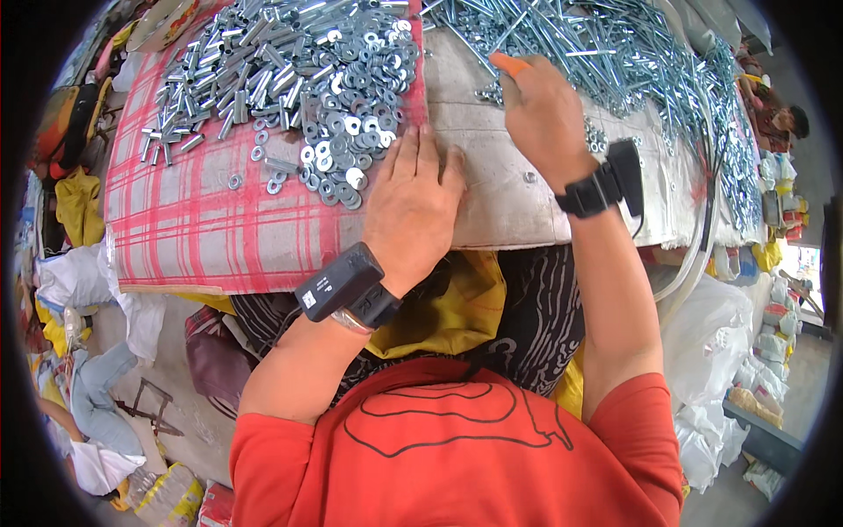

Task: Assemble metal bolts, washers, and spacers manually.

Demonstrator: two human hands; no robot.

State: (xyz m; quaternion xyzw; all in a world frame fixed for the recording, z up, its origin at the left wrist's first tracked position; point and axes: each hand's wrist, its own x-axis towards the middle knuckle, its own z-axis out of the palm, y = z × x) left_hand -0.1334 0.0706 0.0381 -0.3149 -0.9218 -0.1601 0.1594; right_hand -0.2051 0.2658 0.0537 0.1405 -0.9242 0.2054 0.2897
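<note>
My left hand (413,206) lies flat on the table cover, fingers stretched out, with its fingertips at the edge of a pile of flat metal washers (351,127). A heap of short metal tubes (250,83) adjoins the washers on the far left. My right hand (546,119) is curled above the beige cloth, beside a large spread of long thin metal bolts (615,44). Something orange (509,64) shows at its fingers; whether it is worn or held I cannot tell. What lies inside the fingers is hidden. A few small nuts (595,136) lie beyond the right wrist.
Red-checked cloth (189,237) covers the left of the table, beige cloth (500,211) the right. Cables (707,211) hang over the right edge. White plastic bags (711,342) stand below it. Other people (773,119) sit at both sides.
</note>
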